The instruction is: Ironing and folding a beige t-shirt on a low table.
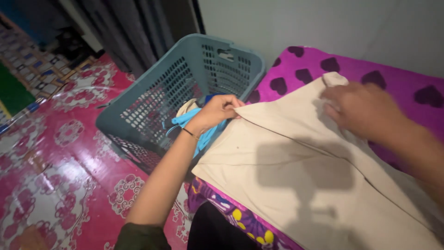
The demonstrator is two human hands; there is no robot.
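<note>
Left hand (218, 110) pinches the beige cloth's (296, 166) edge; right hand (360, 109), blurred, lies flat on it.

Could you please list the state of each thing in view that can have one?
Beige garment: spread flat on the bed, one edge lifted.
Left hand: shut, pinching the garment's edge.
Right hand: open, blurred, resting on the garment.
Laundry basket: upright on the floor, holding clothes.
Blue cloth: hanging over the basket rim.
</note>
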